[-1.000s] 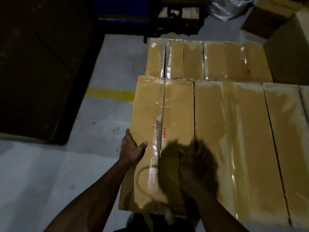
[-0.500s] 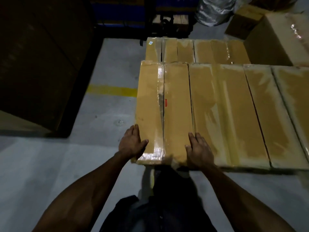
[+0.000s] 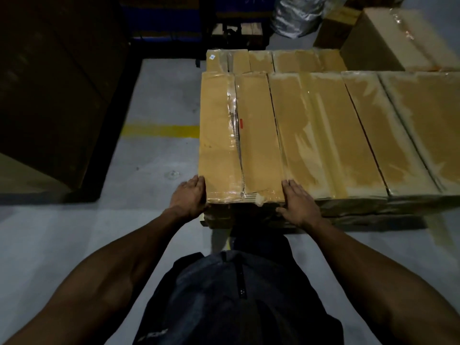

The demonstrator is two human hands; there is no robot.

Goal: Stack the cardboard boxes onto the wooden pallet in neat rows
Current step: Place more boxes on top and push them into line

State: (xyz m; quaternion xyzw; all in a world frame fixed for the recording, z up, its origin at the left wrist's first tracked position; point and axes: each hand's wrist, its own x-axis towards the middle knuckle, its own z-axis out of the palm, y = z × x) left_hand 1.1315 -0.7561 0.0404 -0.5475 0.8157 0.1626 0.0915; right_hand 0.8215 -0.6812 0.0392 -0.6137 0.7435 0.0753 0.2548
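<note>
Squaring up the leftmost box (image 3: pixel 239 135) looks to be the step in hand: it lies on top of the stack, at the left end of the near row, its long side touching the neighbouring box (image 3: pixel 321 138). The person's left hand (image 3: pixel 190 199) wraps the box's near left corner, fingers laid along the side and thumb underneath out of view, so I cannot tell how tight that grip is. Their right hand (image 3: pixel 298 202) lies open against the box's near right corner, fingers straight and flat, holding nothing. To do this well, I judge they should press evenly with both palms so the near end sits flush with the neighbouring box's end and the seam between them closes. The wooden pallet (image 3: pixel 216 221) barely shows below the box's near left corner, in shadow
</note>
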